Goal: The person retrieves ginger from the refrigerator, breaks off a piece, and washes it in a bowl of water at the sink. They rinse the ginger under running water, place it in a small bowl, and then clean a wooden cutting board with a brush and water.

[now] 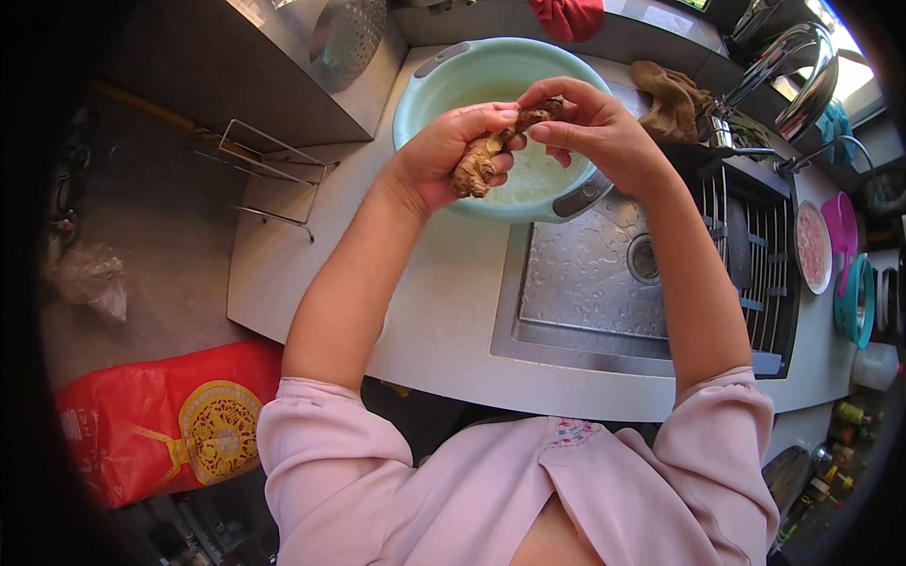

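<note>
A knobbly brown ginger root (476, 166) is held over a mint-green plastic basin (425, 92). My left hand (453, 145) wraps around its thicker lower part, and a pale yellow patch shows on the root near my thumb. At the upper end, the thumb and fingers of my right hand (584, 120) close about the narrower knobs; their exact contact is partly hidden. Slightly cloudy water (538, 180) lies in the basin beneath both hands. The basin stands across the counter and the rear corner of a stainless steel sink (594, 283).
Right of the sink basin is a dish rack (757, 269), then a plate of pinkish food (814, 247). A chrome faucet (722, 134) and brown cloth (669, 99) are behind. A wire rack (311, 184) stands at the counter's left; a red bag (170, 417) is lower left.
</note>
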`<state>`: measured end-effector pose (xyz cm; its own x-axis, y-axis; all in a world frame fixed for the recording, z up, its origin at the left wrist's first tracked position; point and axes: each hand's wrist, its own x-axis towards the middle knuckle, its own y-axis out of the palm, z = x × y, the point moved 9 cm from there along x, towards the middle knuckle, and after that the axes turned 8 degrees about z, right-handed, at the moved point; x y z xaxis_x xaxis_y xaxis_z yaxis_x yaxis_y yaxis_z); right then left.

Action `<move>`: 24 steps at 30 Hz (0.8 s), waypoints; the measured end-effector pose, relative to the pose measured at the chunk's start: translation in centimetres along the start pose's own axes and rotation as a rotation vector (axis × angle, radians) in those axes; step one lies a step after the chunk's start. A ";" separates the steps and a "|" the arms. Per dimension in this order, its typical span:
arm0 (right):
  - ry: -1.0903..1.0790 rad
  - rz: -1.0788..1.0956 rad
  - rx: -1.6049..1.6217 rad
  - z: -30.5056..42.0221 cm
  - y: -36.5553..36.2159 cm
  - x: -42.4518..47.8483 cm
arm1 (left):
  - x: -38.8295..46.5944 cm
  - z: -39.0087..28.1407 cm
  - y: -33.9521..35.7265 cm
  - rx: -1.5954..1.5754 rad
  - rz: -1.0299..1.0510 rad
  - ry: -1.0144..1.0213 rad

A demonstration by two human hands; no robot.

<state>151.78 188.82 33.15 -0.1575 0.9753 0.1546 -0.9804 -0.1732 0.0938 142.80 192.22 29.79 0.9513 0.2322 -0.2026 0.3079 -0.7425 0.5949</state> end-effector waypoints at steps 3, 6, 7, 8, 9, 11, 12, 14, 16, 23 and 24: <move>-0.160 -0.168 -0.154 -0.1 -0.1 0.7 | 0.3 0.1 -0.5 -0.089 -0.074 0.099; -0.053 -0.370 -0.294 -0.8 -1.1 1.0 | 0.6 0.7 0.3 0.086 -0.265 0.151; 0.035 -0.426 -0.321 -1.1 -1.4 0.9 | 0.4 0.8 0.1 0.053 -0.260 0.161; 0.037 -0.355 -0.230 -1.2 -1.0 1.1 | 0.4 0.9 -0.2 0.020 -0.256 0.170; 0.038 -0.285 -0.143 -1.3 -0.9 1.0 | 0.3 0.8 -0.4 -0.014 -0.248 0.181; 0.042 -0.144 0.032 -1.4 -0.2 0.9 | -0.1 0.3 -0.8 -0.086 -0.201 0.192; 0.005 -0.109 0.029 -1.0 0.2 0.9 | 0.0 0.2 -1.0 -0.117 -0.195 0.189; -0.054 -0.217 -0.175 -0.9 -0.3 1.3 | 0.1 0.4 -1.1 -0.111 -0.222 0.190; -0.015 -0.299 -0.193 -1.7 -0.9 2.0 | 0.2 0.7 -0.8 -0.030 -0.294 0.195; 0.588 -0.295 -0.658 -7.4 -5.1 4.2 | 0.3 1.6 -8.0 0.050 -0.547 -0.039; 0.620 -0.250 -0.953 -9.2 -6.1 4.5 | 0.7 1.8 -8.4 0.103 -0.591 -0.113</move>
<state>155.95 195.57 24.25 0.2803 0.9131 -0.2961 -0.6422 -0.0509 -0.7649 140.87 197.46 23.28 0.6112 0.5595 -0.5598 0.7750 -0.5666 0.2799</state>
